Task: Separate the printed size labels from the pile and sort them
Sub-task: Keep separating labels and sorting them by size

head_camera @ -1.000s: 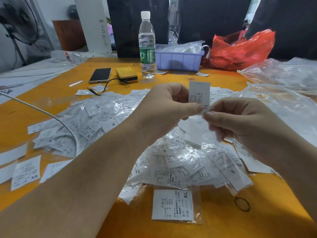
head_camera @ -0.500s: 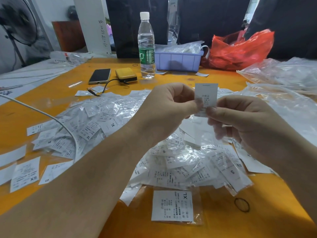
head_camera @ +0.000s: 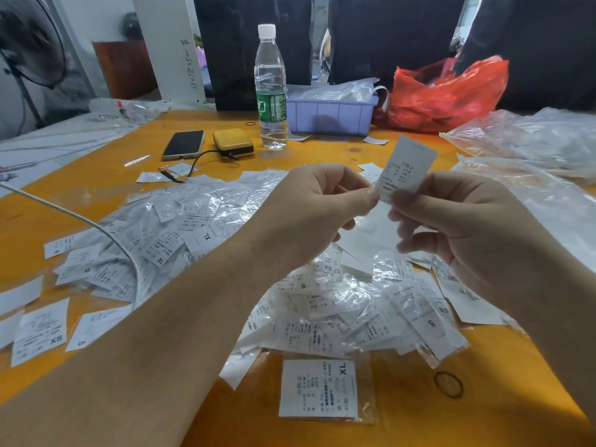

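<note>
- Labels are what matters here; nearest the camera one bagged XL label (head_camera: 319, 388) lies alone on the orange table (head_camera: 483, 414), just beside a black rubber band (head_camera: 448, 384). A careless sleeve or forearm could sweep it back into the heap and undo that bit of sorting.
- Behind it the pile (head_camera: 322, 311) spreads wide, its slips in shiny plastic sleeves marked S, XS, M and XL all mixed. They probably slide easily, so any nudge may blend sizes.
- Above the pile, the left hand (head_camera: 309, 214) and right hand (head_camera: 467, 227) hold one label (head_camera: 406, 171) upright, each pinching its lower edge between thumb and forefinger. Its size mark is not readable here, so misreading it and placing it wrongly is the main risk; pulling in opposite directions could also tear it.
- A white cable (head_camera: 96, 225) crosses the left of the pile and might drag slips along if snagged.
- Farther back, a water bottle (head_camera: 271, 88) stands near a phone (head_camera: 183, 144); tipping it would likely wet the paper.
</note>
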Motion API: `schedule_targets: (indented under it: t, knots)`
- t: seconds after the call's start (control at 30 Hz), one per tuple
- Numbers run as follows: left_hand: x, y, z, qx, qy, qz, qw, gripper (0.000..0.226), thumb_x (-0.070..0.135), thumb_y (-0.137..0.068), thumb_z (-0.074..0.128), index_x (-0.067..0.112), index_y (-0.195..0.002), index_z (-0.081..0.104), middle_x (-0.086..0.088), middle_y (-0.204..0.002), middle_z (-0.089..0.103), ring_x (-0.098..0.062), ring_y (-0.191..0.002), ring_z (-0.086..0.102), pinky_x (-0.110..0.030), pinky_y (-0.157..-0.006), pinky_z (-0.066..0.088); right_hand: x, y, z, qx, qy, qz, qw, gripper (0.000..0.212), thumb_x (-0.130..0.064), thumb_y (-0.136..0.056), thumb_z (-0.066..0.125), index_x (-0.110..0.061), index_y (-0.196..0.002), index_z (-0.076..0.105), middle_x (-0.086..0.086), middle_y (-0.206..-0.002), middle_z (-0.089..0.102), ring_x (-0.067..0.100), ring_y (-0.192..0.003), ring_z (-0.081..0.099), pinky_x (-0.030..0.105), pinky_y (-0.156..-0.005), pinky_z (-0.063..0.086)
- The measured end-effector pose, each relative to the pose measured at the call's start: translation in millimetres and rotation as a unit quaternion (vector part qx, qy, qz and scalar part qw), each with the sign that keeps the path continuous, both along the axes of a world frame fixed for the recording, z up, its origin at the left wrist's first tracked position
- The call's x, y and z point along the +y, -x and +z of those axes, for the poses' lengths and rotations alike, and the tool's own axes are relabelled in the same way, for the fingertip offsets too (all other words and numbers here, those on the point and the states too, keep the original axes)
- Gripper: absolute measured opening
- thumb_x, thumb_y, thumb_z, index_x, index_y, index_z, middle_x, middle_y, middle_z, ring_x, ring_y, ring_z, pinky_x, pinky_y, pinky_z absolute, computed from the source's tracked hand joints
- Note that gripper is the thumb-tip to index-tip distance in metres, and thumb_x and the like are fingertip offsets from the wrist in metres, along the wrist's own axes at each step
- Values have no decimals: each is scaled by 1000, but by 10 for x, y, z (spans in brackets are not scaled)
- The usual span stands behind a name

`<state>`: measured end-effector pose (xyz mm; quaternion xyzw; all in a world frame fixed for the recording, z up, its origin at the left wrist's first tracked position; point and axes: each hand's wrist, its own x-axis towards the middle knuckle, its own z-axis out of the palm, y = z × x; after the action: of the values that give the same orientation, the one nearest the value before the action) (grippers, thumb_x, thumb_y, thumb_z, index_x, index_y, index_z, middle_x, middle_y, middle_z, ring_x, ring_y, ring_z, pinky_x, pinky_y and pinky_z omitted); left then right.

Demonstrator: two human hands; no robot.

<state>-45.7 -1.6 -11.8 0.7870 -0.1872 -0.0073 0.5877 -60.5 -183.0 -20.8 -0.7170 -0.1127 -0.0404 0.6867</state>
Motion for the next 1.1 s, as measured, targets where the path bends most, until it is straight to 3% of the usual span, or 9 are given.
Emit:
schedule_targets:
  t: [0.2, 0.43, 0.57, 0.73, 0.9, 1.1]
  knots:
    - [-8, -4, -16, -19, 17, 11, 1000, 12, 21, -93, 64, 15, -83, 68, -1, -77, 66, -8, -67, 57, -24, -59, 49, 31, 39, 3, -19, 22, 6, 1000, 21, -27, -66, 71, -20, -84, 78, 2, -69, 68, 13, -60, 59, 24, -53, 55]
    - [-5, 21, 0, -2, 2, -34, 999, 12, 9, -91, 65, 14, -100, 70, -11, -96, 72, -8, -73, 60, -26, -66, 52, 12, 4, -13, -7, -12, -7, 1000, 24, -24, -66, 71, -12, -87, 77, 5, -69, 67, 13, -57, 58, 23, -52, 51]
    - [-2, 18, 1, -12, 8, -36, 999, 8, 10, -91, 64, 13, -95, 70, 1, -77, 70, -8, -67, 59, -25, -63, 49, 34, 15, -7, 0, -15, 10, 1000, 30, -28, -61, 73, -15, -88, 78, 4, -69, 66, 12, -57, 57, 23, -51, 51]
    - [8, -3, -15, -31, 4, -28, 999, 8, 20, -92, 66, 17, -84, 69, 8, -71, 69, -5, -62, 59, -23, -62, 48, 33, 31, 5, -1, -24, 13, 1000, 28, -27, -62, 73, -6, -82, 75, 6, -69, 65, 14, -58, 57, 24, -50, 50]
    - [0, -5, -30, -42, 1, -26, 999, 12, 24, -89, 69, 17, -80, 68, 8, -66, 67, -3, -59, 58, -16, -59, 46, 18, 68, 43, -65, 58, -20, 996, 21, -35, -66, 71, -27, -84, 78, 0, -68, 68, 10, -58, 59, 26, -54, 55]
    - [2, 3, -26, -68, 3, -16, 998, 17, 32, -85, 72, 19, -74, 68, 8, -64, 67, -5, -59, 57, -19, -59, 49, -4, 74, 58, -92, 83, -22, 992, 21, -36, -66, 72, -28, -84, 77, 3, -71, 70, 12, -60, 60, 29, -56, 52]
